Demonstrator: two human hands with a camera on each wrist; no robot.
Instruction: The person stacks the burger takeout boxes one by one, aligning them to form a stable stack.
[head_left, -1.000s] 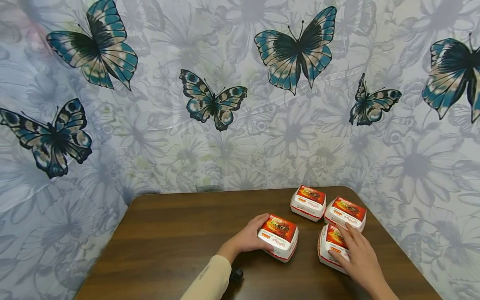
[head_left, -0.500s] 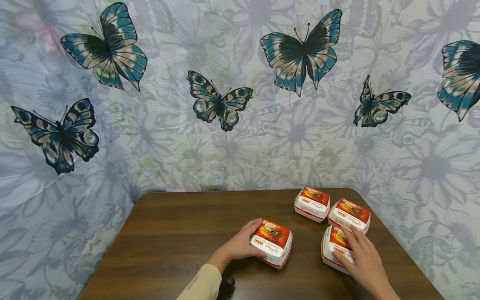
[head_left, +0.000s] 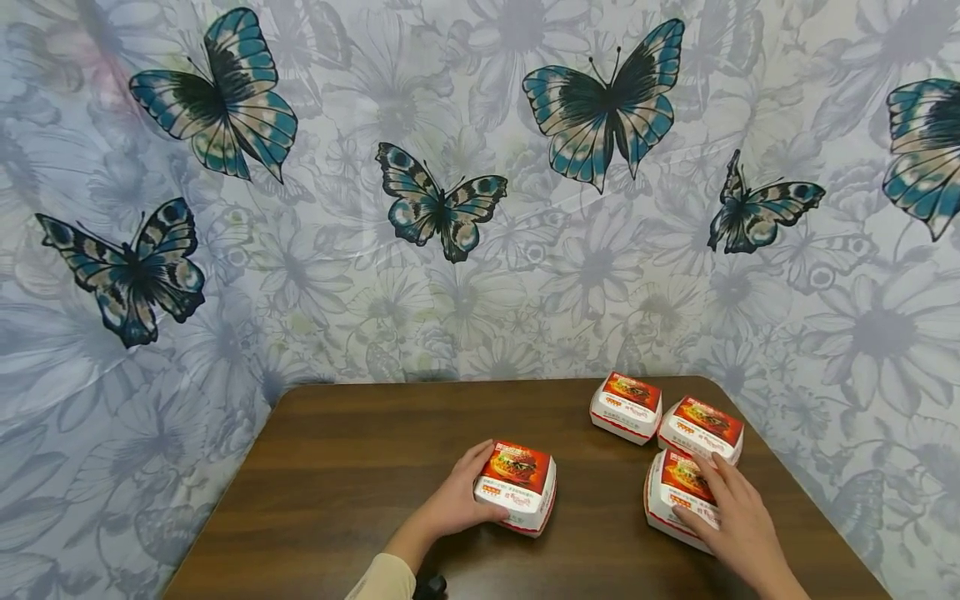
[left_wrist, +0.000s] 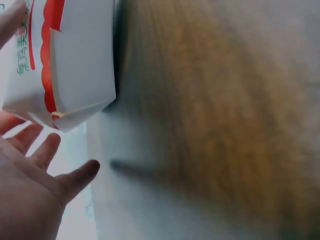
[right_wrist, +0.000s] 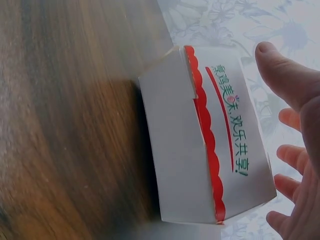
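My left hand point(head_left: 452, 502) grips a white and red burger box point(head_left: 517, 486) near the middle of the table, thumb at the near side and fingers at the far left edge. In the left wrist view its fingers point(left_wrist: 46, 150) are spread by that box point(left_wrist: 82, 55). My right hand point(head_left: 738, 521) lies over another burger box point(head_left: 678, 496), fingers fairly straight. The right wrist view has this box point(right_wrist: 180, 145) standing shut on the table, with thumb and fingers loosely above its lid.
Two more burger boxes, one at the back point(head_left: 626, 407) and one at the right point(head_left: 702, 427), stand close to the right-hand box. A small black object point(head_left: 431, 587) lies by the left sleeve point(head_left: 384, 578). Behind the brown table point(head_left: 337, 467) hangs a butterfly-patterned cloth point(head_left: 480, 325).
My left hand has moved its burger box leftward across the table, away from the other boxes. The right hand stays over its box. The head view has shifted slightly.
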